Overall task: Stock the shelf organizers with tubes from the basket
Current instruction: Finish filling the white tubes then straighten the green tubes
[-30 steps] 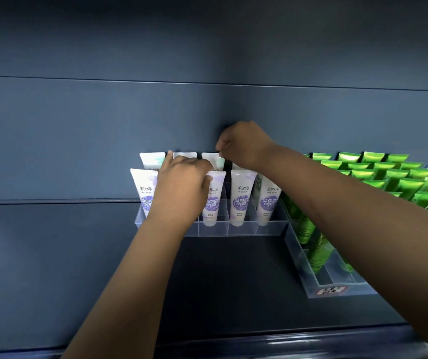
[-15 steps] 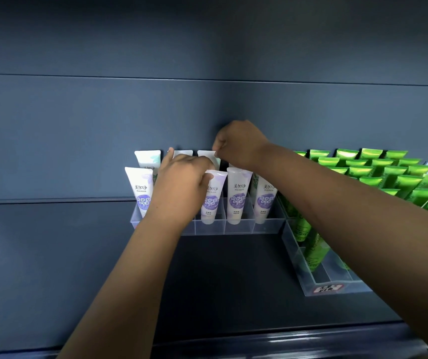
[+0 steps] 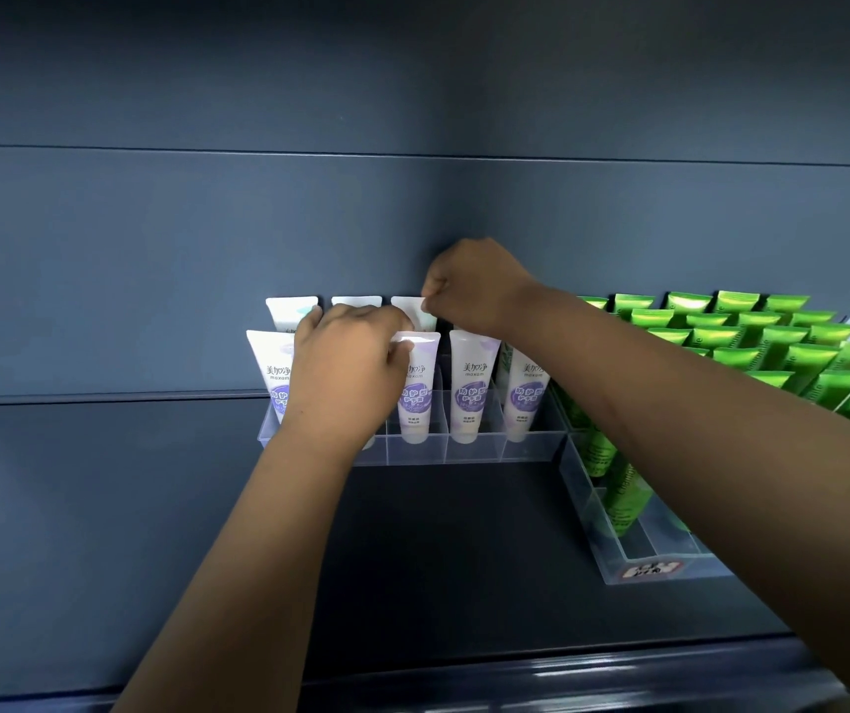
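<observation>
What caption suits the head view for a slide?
Left hand on front-row tubes, right hand pinching a back-row tube in the clear organizer; green tubes alongside.

Tubes [image 3: 471,388] stand two rows deep in the left organizer [image 3: 471,451] (on the shelf [image 3: 438,558]), beside the right organizer [image 3: 605,550].

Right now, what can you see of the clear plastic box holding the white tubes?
The clear plastic organizer looks glossy and see-through, split by thin dividers into upright slots. It stands on the dark shelf, beside the green-tube organizer. White tubes with purple labels stand in it; the left hand hides part of its front.
</observation>
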Demonstrator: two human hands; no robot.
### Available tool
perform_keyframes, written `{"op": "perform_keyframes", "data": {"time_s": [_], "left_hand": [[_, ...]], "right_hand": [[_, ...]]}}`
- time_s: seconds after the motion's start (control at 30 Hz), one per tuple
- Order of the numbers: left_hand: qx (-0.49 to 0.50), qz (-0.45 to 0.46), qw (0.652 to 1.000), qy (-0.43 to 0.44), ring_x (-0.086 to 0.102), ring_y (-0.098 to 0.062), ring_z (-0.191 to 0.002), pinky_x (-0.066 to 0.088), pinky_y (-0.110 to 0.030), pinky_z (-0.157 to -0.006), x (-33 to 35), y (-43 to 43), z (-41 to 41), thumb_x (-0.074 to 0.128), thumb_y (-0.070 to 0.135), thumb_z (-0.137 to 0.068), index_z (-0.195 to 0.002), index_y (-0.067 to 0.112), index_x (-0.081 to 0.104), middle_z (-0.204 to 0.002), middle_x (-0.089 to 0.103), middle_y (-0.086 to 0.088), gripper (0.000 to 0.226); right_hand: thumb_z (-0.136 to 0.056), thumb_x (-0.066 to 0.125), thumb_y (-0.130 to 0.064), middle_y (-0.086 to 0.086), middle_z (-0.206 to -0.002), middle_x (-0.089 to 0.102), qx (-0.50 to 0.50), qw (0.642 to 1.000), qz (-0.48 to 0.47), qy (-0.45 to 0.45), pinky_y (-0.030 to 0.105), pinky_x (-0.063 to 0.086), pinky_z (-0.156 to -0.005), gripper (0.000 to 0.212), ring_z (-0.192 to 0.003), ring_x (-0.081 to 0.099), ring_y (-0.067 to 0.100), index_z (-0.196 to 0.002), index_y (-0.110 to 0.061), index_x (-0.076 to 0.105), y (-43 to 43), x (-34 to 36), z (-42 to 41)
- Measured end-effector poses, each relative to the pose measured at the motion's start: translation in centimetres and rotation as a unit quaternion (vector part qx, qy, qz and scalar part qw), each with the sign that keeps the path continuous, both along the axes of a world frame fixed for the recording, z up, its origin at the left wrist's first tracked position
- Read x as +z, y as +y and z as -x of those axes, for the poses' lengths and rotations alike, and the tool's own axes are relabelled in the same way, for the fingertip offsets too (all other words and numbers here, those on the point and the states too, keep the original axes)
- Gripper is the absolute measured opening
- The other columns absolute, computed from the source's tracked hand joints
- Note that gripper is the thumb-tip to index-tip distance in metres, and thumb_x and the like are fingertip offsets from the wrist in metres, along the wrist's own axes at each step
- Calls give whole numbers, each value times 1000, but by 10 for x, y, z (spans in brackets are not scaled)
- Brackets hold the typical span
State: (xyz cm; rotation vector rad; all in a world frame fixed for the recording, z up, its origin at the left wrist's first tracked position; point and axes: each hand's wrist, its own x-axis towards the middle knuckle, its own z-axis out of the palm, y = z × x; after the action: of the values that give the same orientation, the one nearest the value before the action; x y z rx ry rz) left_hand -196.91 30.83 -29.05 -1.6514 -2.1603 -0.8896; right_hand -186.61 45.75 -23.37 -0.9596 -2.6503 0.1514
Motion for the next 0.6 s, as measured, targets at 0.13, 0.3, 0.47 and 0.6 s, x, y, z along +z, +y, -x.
{"op": "perform_keyframes", "data": {"time_s": [0.13, 0.3, 0.47, 0.6], "left_hand": [[1, 4, 1000, 1, 62, -29, -96, 43, -47, -100, 0, 0, 1, 62, 24, -91, -104, 23, 71, -90, 72, 1, 15], [1, -8, 1000, -5, 62, -30, -92, 46, -44, -94, 1, -1, -4, 52, 31, -88, -103, 22, 72, -87, 72, 1, 26], [-4, -25, 1000, -5, 64, -31, -101, 46, -47, -98, 3, 4, -12, 54, 35, -90, -110, 20, 73, -104, 75, -1, 31], [-15, -57, 998, 15, 63, -33, -93, 47, -45, -92, 5, 10, -26, 56, 29, -88, -103, 18, 74, -98, 74, -3, 26]], "right_hand": [[-85, 65, -20, -4, -93, 76, -2, 1000, 16, 3, 28, 53, -85, 15, -94, 68, 16, -84, -16, 79, -1, 3, -2], [-87, 63, -21, 0, -97, 75, -21, 1000, 5, -18, 31, 54, -86, 17, -97, 67, 20, -85, -14, 78, 1, 16, -14], [-88, 63, -22, 3, -103, 76, -49, 998, -14, -48, 35, 55, -89, 19, -101, 67, 25, -93, -15, 80, 8, 24, -36], [-89, 65, -22, 0, -108, 76, -60, 997, -7, -50, 31, 53, -90, 18, -105, 67, 23, -98, -20, 80, 15, 21, -51]]}}
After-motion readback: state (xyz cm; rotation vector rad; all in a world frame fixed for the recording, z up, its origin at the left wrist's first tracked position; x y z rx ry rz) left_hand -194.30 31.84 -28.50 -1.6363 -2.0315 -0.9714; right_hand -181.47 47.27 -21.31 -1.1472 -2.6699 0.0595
